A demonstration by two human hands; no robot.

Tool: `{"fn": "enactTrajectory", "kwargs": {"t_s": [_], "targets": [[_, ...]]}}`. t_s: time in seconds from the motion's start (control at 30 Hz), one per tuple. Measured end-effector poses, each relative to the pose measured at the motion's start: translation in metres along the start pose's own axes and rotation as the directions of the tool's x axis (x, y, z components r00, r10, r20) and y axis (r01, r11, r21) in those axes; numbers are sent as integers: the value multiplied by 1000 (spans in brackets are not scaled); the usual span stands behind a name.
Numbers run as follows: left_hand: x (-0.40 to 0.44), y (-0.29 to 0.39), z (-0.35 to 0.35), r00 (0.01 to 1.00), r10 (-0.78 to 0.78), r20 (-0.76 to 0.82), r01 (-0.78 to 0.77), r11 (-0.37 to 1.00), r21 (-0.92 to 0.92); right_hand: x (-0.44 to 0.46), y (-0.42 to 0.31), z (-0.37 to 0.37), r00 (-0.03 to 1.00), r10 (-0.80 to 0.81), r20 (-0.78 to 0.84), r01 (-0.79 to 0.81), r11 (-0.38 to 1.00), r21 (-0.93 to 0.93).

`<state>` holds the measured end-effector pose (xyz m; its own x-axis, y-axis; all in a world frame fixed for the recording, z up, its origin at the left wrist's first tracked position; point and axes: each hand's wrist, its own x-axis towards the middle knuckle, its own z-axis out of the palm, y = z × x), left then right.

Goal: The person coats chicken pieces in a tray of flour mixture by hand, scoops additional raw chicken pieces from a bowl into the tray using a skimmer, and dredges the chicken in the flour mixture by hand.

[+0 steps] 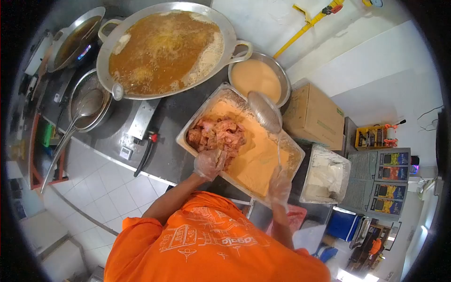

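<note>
A clear glove covers my left hand (209, 164), which is at the near left rim of the metal tray (292, 175). Its fingers curl against a heap of raw meat pieces (218, 136), seemingly gripping some; the fingertips are partly hidden. My right hand (280, 185), also gloved, is wrapped around the thin handle of a mesh skimmer (264, 112). The skimmer's bowl is tilted over the tray's far right edge. Pale orange flour (256, 162) covers the rest of the tray's bottom, beside the meat.
A large wok of bubbling oil (164, 51) stands beyond the tray, with a bowl of orange batter (256, 80) beside it. To the right are a cardboard box (312, 117) and a tray of white flour (326, 176). A ladle (89, 103) rests over a pot (75, 124) at left.
</note>
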<state>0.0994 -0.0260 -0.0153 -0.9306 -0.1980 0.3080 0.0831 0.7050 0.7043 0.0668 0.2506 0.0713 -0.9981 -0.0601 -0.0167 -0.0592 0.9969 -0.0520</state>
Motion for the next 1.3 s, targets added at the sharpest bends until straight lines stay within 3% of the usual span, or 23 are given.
{"fn": "enactTrajectory", "kwargs": {"t_s": [0.07,0.17,0.2,0.27,0.37,0.43,0.47,0.5,0.57,0.6,0.67,0.8,0.9,1.13,1.2,1.23,1.3], "targets": [[8,13,-18,998,65,7,-65,997,34,62,-10,-23,994,-65,-92,61,997,-48],[3,3,-4,999,19,-37,-20,1000,-18,172,-33,-44,998,-9,68,16,995,-101],[0,-1,0,998,-54,42,55,998,-30,206,-45,-49,997,-12,74,21,993,-119],[1,0,-1,998,-31,48,32,999,-4,272,-45,-29,961,-262,-84,240,948,-210],[-1,-7,4,998,49,40,-50,998,24,388,-21,41,971,-231,-65,198,925,-323],[2,-1,-4,974,221,46,-225,945,237,405,-26,23,947,-317,-46,285,900,-330],[-2,-8,6,994,105,-2,-104,989,101,407,-28,11,919,-393,-18,365,868,-335],[-1,-7,6,994,107,1,-106,989,102,407,-29,-3,920,-390,-18,362,870,-334],[-2,-5,4,998,57,24,-58,997,58,400,-24,-29,924,-345,163,381,809,-449],[-2,-6,3,998,63,30,-65,996,56,393,-20,-41,928,-336,163,373,813,-448],[-2,-5,3,996,81,37,-84,990,117,380,-8,-62,903,-287,321,408,808,-426],[1,0,0,995,103,6,-103,989,103,382,15,-50,863,-189,469,374,863,-340],[2,6,-5,1000,-16,7,16,1000,23,384,37,-28,817,-56,573,223,948,-226],[-4,-1,1,997,80,4,-80,993,92,418,59,162,687,-173,706,203,978,42],[-7,-10,8,994,105,16,-106,986,131,425,50,168,665,-207,718,208,974,88],[-8,-12,11,994,108,29,-111,981,158,413,34,157,637,-181,749,-34,964,262],[-7,-11,9,993,110,40,-116,975,191,378,-6,119,559,-168,812,-511,702,497]]}}
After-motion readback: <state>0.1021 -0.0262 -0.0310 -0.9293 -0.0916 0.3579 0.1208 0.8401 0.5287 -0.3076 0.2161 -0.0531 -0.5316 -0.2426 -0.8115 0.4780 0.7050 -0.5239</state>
